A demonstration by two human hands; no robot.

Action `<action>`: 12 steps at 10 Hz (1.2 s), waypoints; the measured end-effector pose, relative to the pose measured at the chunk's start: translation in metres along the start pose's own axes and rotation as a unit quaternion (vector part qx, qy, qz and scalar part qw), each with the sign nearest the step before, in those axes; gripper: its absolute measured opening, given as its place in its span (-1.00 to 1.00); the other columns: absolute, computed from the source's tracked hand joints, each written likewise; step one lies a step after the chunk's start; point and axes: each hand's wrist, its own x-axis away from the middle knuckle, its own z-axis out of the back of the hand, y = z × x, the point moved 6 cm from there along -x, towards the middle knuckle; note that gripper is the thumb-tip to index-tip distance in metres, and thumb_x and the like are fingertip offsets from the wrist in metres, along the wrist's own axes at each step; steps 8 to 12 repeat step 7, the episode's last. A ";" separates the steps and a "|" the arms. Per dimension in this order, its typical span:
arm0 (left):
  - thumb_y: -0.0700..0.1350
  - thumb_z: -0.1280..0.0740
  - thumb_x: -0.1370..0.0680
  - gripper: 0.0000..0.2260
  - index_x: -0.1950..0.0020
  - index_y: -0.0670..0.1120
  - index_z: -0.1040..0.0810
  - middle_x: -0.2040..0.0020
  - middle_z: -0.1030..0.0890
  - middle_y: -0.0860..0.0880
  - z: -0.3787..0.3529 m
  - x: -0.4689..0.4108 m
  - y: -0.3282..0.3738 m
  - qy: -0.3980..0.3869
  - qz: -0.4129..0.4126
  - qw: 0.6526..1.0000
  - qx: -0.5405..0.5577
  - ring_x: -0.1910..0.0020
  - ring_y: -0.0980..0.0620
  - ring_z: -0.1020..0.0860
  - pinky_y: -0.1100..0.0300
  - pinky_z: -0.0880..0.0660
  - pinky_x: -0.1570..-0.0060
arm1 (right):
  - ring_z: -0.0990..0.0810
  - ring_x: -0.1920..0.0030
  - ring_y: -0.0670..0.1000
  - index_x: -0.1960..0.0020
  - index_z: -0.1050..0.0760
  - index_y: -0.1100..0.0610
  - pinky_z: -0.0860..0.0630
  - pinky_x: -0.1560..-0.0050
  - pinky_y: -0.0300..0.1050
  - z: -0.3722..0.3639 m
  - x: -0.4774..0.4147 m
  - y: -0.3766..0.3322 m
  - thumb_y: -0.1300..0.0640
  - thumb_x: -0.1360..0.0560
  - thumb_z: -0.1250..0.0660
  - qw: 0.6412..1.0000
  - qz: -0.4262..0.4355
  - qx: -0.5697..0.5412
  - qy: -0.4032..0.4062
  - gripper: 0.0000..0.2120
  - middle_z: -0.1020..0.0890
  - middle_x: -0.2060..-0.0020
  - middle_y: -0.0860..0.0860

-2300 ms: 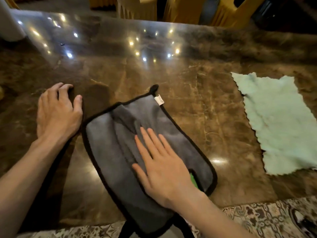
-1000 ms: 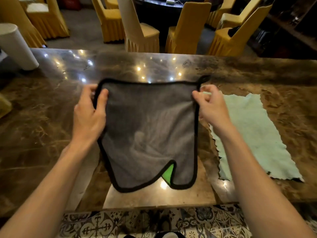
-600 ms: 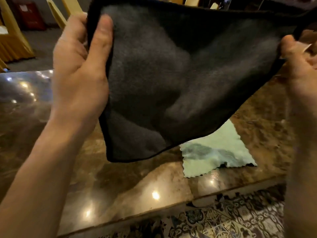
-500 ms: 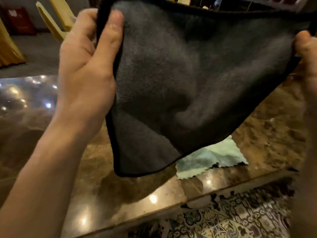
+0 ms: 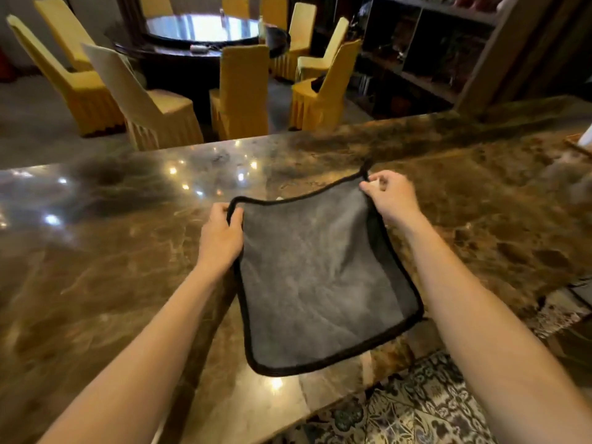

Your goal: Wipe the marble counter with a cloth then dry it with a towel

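Note:
A grey cloth (image 5: 320, 277) with a black hem is spread over the brown marble counter (image 5: 112, 257), near its front edge. My left hand (image 5: 221, 238) pinches the cloth's far left corner. My right hand (image 5: 387, 197) pinches its far right corner, beside a small black loop. The cloth's near edge lies close to the counter's lip. The pale green towel is not visible in this view.
Past the counter's far edge stand several yellow-covered chairs (image 5: 243, 91) around a round dark dining table (image 5: 205, 33). Dark shelving (image 5: 432, 49) fills the back right. A patterned floor (image 5: 416, 405) shows below the counter's front edge. A white object (image 5: 587, 136) peeks in at the far right.
The cloth was held up close to my face half a second ago; both hands have lowered it and spread it over the counter. The green towel has left the view.

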 end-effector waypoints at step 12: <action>-0.01 -0.06 -0.64 -0.57 -0.48 -0.10 -0.28 -0.48 -0.32 -0.11 -0.021 -0.017 -0.033 0.024 -0.119 0.945 -0.304 -0.47 -0.07 -0.23 -0.01 -0.11 -0.43 | -0.47 -0.16 0.10 -0.18 -0.49 0.09 -0.36 -0.14 -0.03 -0.045 0.017 0.008 0.04 -0.56 -0.26 0.980 0.089 0.141 0.110 -0.77 -0.56 -0.15 0.09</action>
